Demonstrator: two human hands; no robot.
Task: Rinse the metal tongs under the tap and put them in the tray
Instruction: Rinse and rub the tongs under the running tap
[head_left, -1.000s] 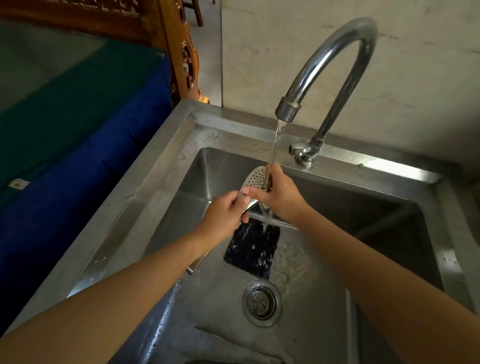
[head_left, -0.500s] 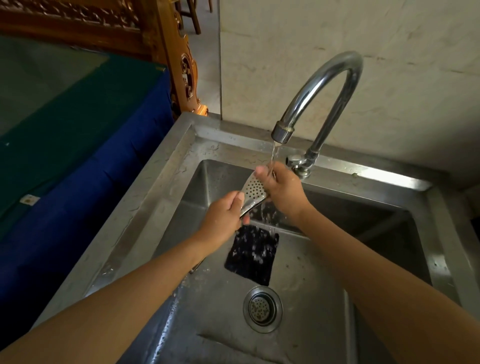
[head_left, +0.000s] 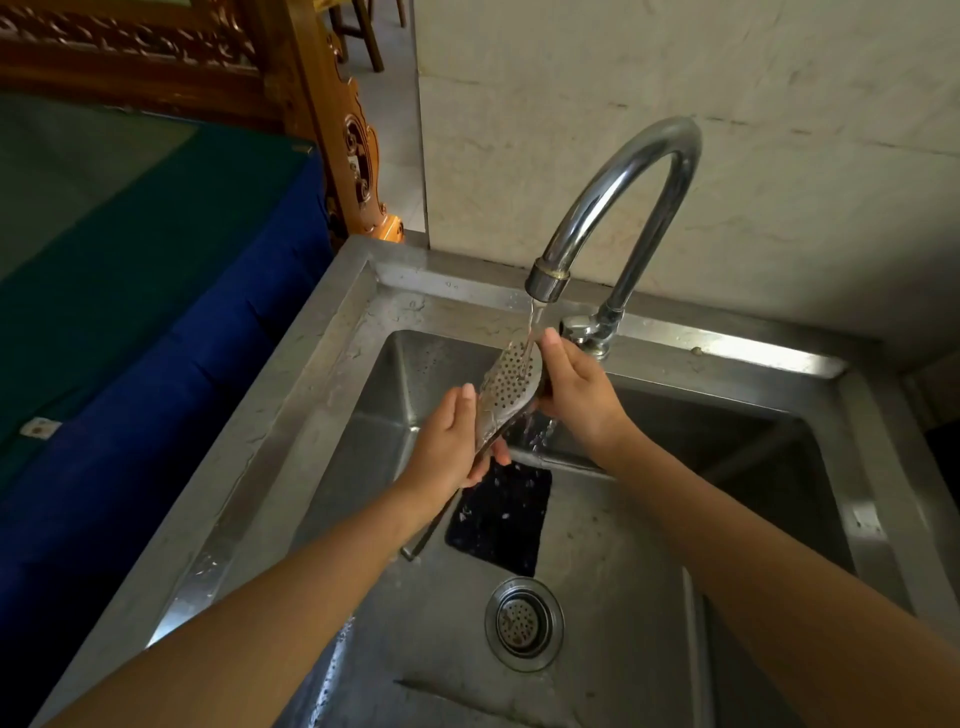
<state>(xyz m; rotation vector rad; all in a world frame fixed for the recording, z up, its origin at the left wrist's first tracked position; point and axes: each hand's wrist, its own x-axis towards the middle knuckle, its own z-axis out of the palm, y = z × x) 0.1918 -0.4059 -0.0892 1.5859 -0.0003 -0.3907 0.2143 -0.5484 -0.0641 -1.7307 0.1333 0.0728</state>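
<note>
The metal tongs (head_left: 506, 385) have a perforated oval head that tilts up under the running tap (head_left: 618, 208); water strikes the head's upper tip. My left hand (head_left: 449, 441) grips the tongs' shaft below the head, and the handle end pokes out under my wrist. Against the right side of the head, my right hand (head_left: 576, 397) is pressed with its thumb up near the tip. Both hands are over the steel sink (head_left: 332, 374). No tray is in view.
A black rectangular mat (head_left: 501, 512) lies on the sink floor under the hands, with the round drain (head_left: 523, 623) nearer me. A blue and green covered surface (head_left: 130, 291) adjoins the sink on the left. Behind it stands carved wooden furniture (head_left: 358, 156). A pale wall backs the tap.
The tongs' head has turned so its perforated face shows more fully. My right thumb has slid up toward the tip. The view has shifted, so the tap sits lower in frame.
</note>
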